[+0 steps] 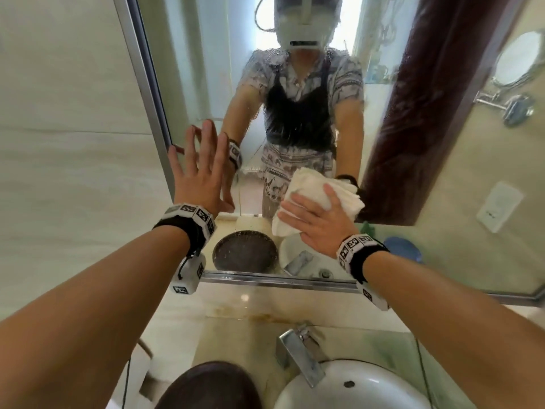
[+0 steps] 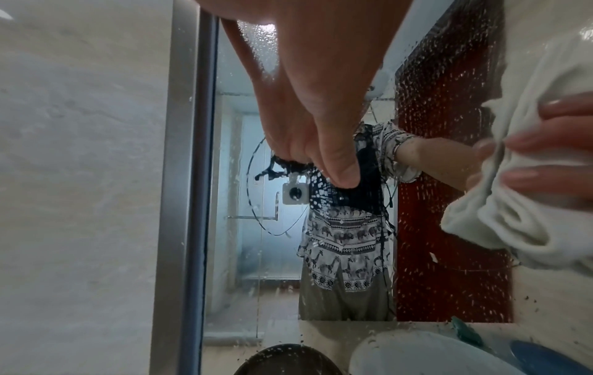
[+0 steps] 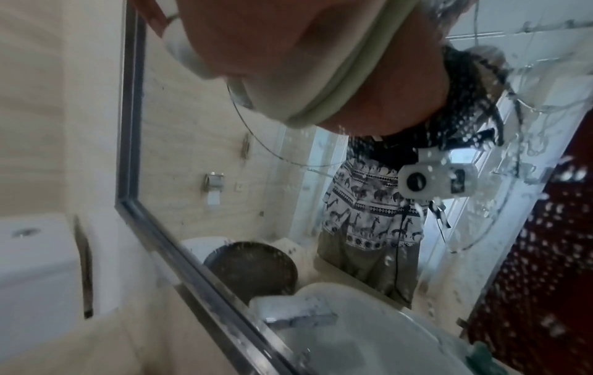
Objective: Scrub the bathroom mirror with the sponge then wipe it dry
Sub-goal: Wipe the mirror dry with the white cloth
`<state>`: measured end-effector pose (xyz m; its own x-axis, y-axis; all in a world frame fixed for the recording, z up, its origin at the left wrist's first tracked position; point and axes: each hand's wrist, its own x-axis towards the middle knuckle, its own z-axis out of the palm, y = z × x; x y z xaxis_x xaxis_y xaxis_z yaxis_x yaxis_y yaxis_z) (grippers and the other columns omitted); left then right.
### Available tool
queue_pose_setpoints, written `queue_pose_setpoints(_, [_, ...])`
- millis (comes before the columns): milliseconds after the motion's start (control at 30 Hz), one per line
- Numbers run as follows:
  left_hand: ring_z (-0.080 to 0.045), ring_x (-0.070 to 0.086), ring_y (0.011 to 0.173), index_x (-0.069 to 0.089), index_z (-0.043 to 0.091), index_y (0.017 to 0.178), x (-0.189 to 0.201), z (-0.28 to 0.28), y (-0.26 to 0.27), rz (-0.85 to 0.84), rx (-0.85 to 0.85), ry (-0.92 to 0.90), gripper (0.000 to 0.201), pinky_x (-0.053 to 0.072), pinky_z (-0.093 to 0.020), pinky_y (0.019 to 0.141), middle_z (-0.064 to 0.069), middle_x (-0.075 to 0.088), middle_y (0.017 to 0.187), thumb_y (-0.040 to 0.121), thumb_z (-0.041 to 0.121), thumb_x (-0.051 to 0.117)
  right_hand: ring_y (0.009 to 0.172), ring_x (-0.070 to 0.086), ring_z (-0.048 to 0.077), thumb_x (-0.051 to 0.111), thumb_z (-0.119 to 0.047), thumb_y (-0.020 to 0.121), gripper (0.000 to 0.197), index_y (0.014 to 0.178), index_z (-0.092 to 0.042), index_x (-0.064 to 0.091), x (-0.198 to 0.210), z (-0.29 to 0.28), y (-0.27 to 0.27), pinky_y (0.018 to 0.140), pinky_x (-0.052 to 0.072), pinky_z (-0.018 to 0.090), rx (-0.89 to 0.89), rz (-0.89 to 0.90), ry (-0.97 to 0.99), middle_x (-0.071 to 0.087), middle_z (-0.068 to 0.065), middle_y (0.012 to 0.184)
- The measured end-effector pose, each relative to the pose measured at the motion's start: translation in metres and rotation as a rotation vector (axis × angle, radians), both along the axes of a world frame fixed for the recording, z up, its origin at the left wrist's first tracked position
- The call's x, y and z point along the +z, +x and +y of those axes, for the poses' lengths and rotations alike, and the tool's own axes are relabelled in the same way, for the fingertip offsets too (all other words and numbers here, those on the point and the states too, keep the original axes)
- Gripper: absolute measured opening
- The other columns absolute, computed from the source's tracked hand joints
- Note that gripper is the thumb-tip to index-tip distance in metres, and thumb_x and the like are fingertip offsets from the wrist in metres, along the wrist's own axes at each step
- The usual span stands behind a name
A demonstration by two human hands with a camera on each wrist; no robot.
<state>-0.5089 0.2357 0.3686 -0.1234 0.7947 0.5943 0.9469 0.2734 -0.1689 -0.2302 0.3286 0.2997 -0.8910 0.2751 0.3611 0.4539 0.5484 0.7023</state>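
The metal-framed bathroom mirror [image 1: 206, 69] fills the wall ahead, its glass speckled with water drops [image 2: 449, 177]. My left hand [image 1: 203, 169] lies flat on the glass near the left frame, fingers straight and holding nothing; they show up close in the left wrist view [image 2: 320, 101]. My right hand [image 1: 318, 222] presses a bunched white cloth [image 1: 309, 184] against the lower middle of the mirror with spread fingers. The cloth [image 2: 513, 203] also shows at the right of the left wrist view and under the palm [image 3: 320, 101] in the right wrist view. A small green object [image 1: 368, 227] appears reflected low in the glass.
A white sink [image 1: 354, 388] with a chrome faucet [image 1: 300, 352] sits directly below my arms. A dark round lid [image 1: 212, 385] is at the bottom edge. The mirror's lower frame [image 1: 280, 281] runs above a stained stone ledge. A white toilet tank [image 3: 32, 253] stands to the left.
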Motion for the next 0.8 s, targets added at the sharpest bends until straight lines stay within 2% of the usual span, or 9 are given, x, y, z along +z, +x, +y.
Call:
queue_pose_setpoints(67, [-0.040, -0.013, 0.146, -0.010, 0.015, 0.157, 0.000, -0.001, 0.001, -0.009, -0.009, 0.000, 0.163, 0.013, -0.073, 0.111, -0.013, -0.024, 0.159, 0.038, 0.065, 0.090, 0.149, 0.010, 0.017, 0.048, -0.040, 0.091, 0.065, 0.152, -0.029, 0.028, 0.013, 0.000, 0.003, 0.114, -0.005, 0.065, 0.046, -0.002, -0.019, 0.019, -0.008, 0.161])
queue_pose_setpoints(167, [-0.041, -0.015, 0.147, -0.009, 0.015, 0.157, 0.000, -0.003, 0.001, -0.011, -0.005, -0.011, 0.162, 0.013, -0.073, 0.111, -0.013, -0.025, 0.160, 0.039, 0.067, 0.088, 0.149, 0.016, 0.020, 0.050, -0.038, 0.092, 0.064, 0.151, -0.027, 0.030, 0.057, 0.001, 0.005, 0.114, -0.002, 0.065, 0.060, 0.104, -0.016, 0.022, -0.005, 0.161])
queue_pose_setpoints(333, [-0.041, -0.020, 0.147, -0.011, 0.014, 0.157, -0.002, -0.002, -0.002, -0.016, -0.018, -0.013, 0.162, 0.014, -0.073, 0.110, -0.013, -0.032, 0.158, 0.040, 0.066, 0.089, 0.149, 0.016, 0.029, 0.048, -0.038, 0.096, 0.059, 0.150, -0.021, 0.034, 0.143, -0.010, -0.034, 0.109, 0.005, 0.073, -0.023, 0.614, 0.001, 0.022, 0.004, 0.161])
queue_pose_setpoints(400, [-0.042, -0.020, 0.147, -0.013, 0.014, 0.157, -0.003, -0.001, -0.002, -0.010, -0.011, -0.018, 0.162, 0.014, -0.073, 0.111, -0.013, -0.034, 0.156, 0.041, 0.068, 0.088, 0.149, 0.014, 0.028, 0.043, -0.036, 0.096, 0.057, 0.150, -0.022, 0.034, 0.151, -0.015, -0.055, 0.109, 0.003, 0.073, -0.075, 0.798, 0.001, 0.021, 0.002, 0.161])
queue_pose_setpoints(467, [-0.040, -0.023, 0.145, -0.012, 0.014, 0.157, -0.004, 0.000, -0.003, 0.007, -0.007, -0.013, 0.162, 0.012, -0.073, 0.111, -0.014, -0.032, 0.158, 0.041, 0.069, 0.086, 0.149, 0.013, 0.028, 0.039, -0.036, 0.096, 0.058, 0.152, -0.024, 0.031, 0.139, -0.018, -0.072, 0.109, 0.001, 0.073, -0.104, 0.868, 0.007, 0.020, 0.002, 0.161])
queue_pose_setpoints(533, [-0.041, -0.019, 0.147, -0.010, 0.014, 0.157, -0.006, 0.000, -0.004, 0.023, -0.008, -0.008, 0.161, 0.010, -0.073, 0.112, -0.016, -0.024, 0.160, 0.041, 0.070, 0.086, 0.150, 0.008, 0.028, 0.034, -0.041, 0.097, 0.060, 0.154, -0.026, 0.024, 0.113, -0.018, -0.082, 0.108, -0.003, 0.074, -0.108, 0.731, -0.007, 0.013, 0.001, 0.163])
queue_pose_setpoints(633, [-0.044, -0.012, 0.147, -0.007, 0.013, 0.158, -0.007, 0.001, -0.004, 0.034, -0.010, -0.008, 0.159, 0.009, -0.073, 0.112, -0.017, -0.016, 0.162, 0.042, 0.071, 0.085, 0.149, -0.004, 0.025, 0.034, -0.048, 0.097, 0.065, 0.155, -0.028, 0.012, 0.060, -0.013, -0.080, 0.104, -0.019, 0.073, -0.064, 0.284, 0.010, 0.000, -0.002, 0.163])
queue_pose_setpoints(700, [-0.044, -0.011, 0.146, -0.007, 0.013, 0.158, -0.006, 0.001, -0.003, 0.043, -0.002, -0.009, 0.157, 0.008, -0.073, 0.112, -0.017, -0.014, 0.162, 0.044, 0.070, 0.086, 0.149, -0.003, 0.022, 0.036, -0.048, 0.097, 0.065, 0.155, -0.028, 0.016, 0.024, -0.012, -0.073, 0.105, -0.021, 0.070, -0.008, 0.068, -0.005, 0.004, -0.004, 0.164])
queue_pose_setpoints(800, [-0.045, -0.011, 0.147, -0.006, 0.013, 0.158, -0.006, 0.001, -0.001, 0.060, 0.000, -0.005, 0.148, 0.004, -0.072, 0.111, -0.018, -0.011, 0.163, 0.053, 0.061, 0.087, 0.150, 0.006, 0.018, 0.050, -0.042, 0.093, 0.064, 0.152, -0.030, 0.029, -0.007, -0.014, -0.069, 0.112, -0.015, 0.064, 0.051, -0.076, -0.074, 0.015, -0.008, 0.162])
